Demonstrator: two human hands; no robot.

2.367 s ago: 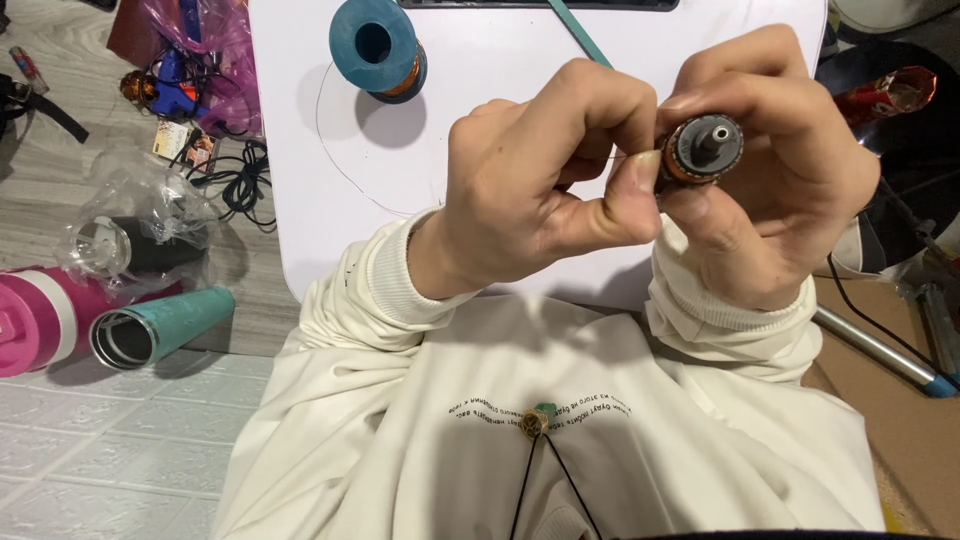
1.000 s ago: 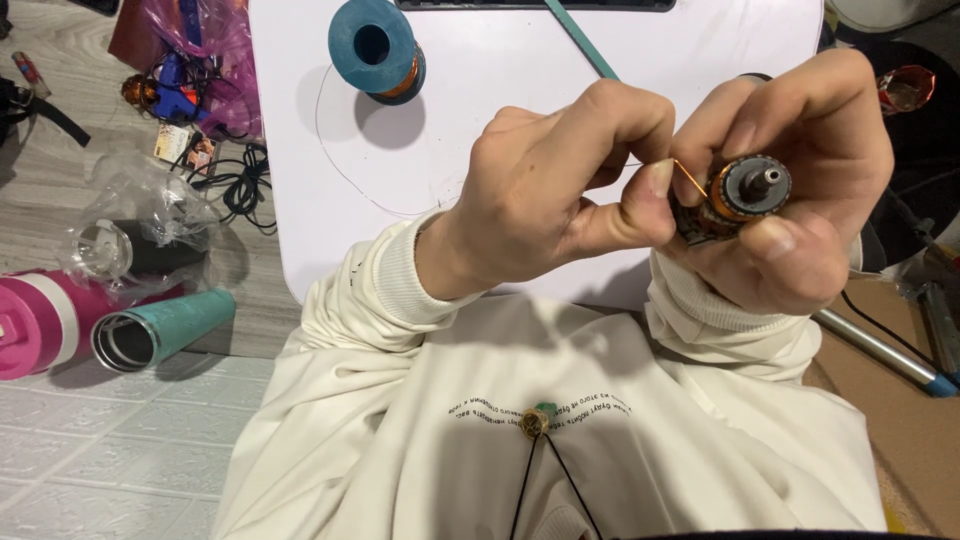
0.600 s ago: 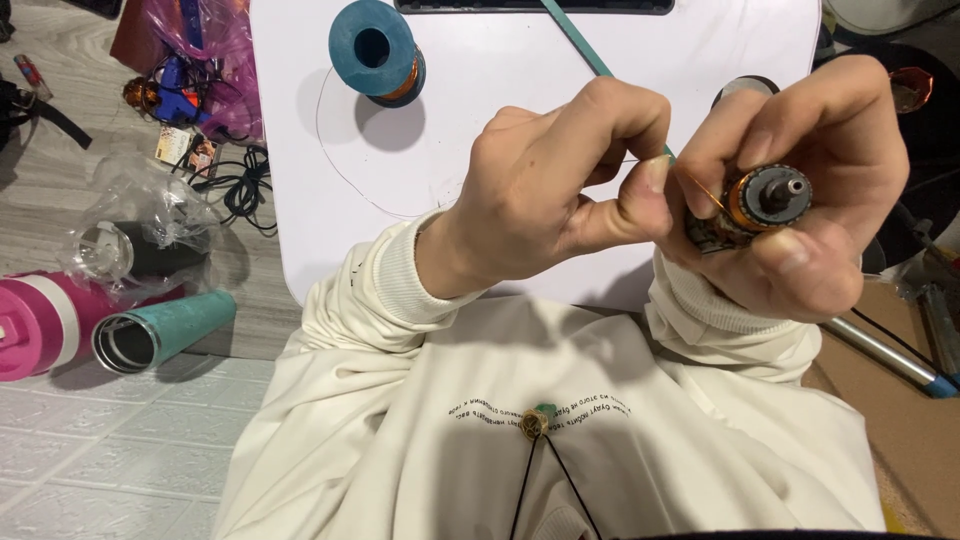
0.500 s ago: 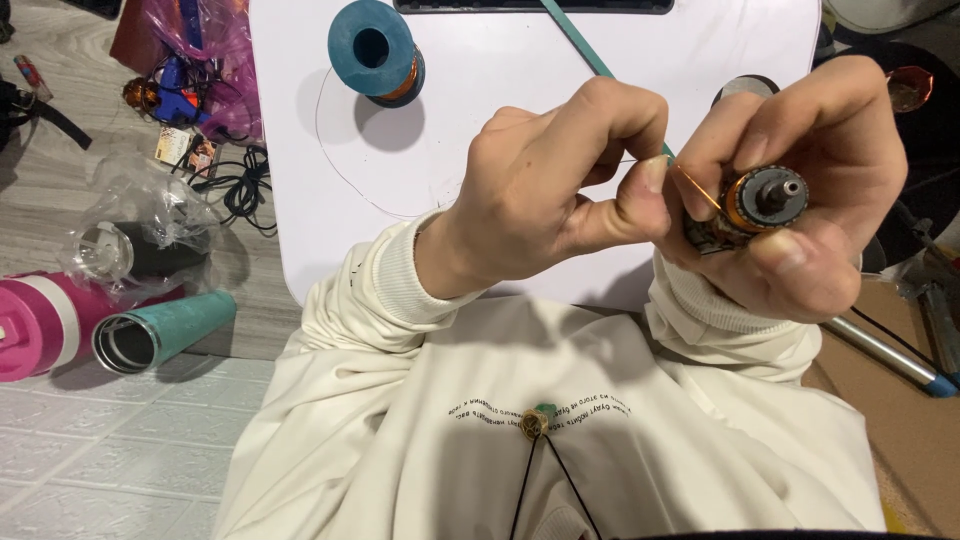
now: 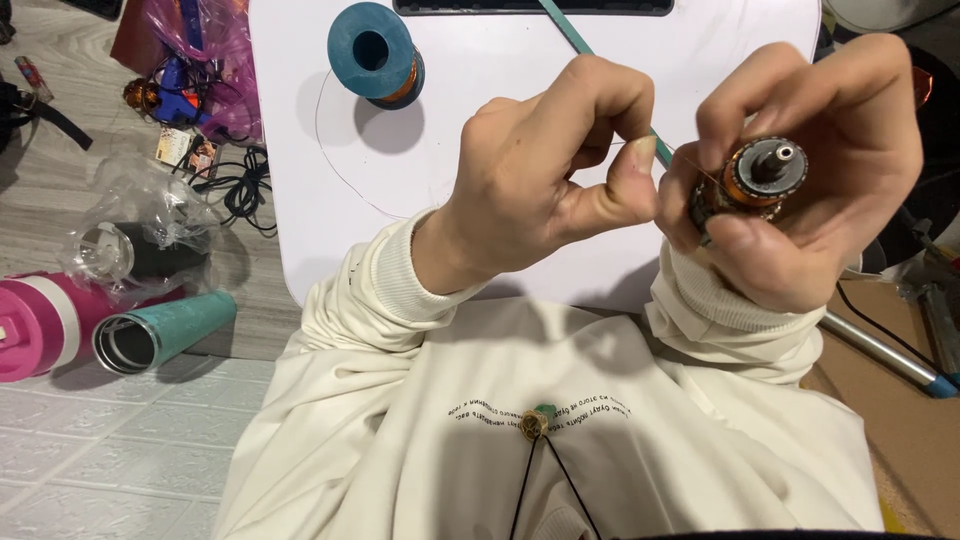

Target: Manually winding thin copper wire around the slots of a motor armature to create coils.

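Observation:
My right hand [image 5: 810, 190] grips a small motor armature [image 5: 755, 180] with copper windings and a steel shaft pointing up at the camera. My left hand [image 5: 545, 185] pinches a thin copper wire [image 5: 680, 152] between thumb and forefinger; the wire runs taut to the armature. Both hands are raised above a white table [image 5: 470, 140]. A blue spool of copper wire [image 5: 375, 52] stands at the table's far side, with a loose loop of wire curving from it across the tabletop.
On the floor at left lie a teal tumbler [image 5: 165, 330], a pink bottle [image 5: 35, 325], a plastic bag [image 5: 140, 225], black cables [image 5: 240, 190] and a purple bag [image 5: 200, 40]. A teal rod [image 5: 575, 30] crosses the table's far edge. A blue-tipped metal tube [image 5: 885, 355] lies at right.
My right hand has shifted right and turned the armature. My left hand has drawn slightly apart from it, so the wire now spans a short gap between them.

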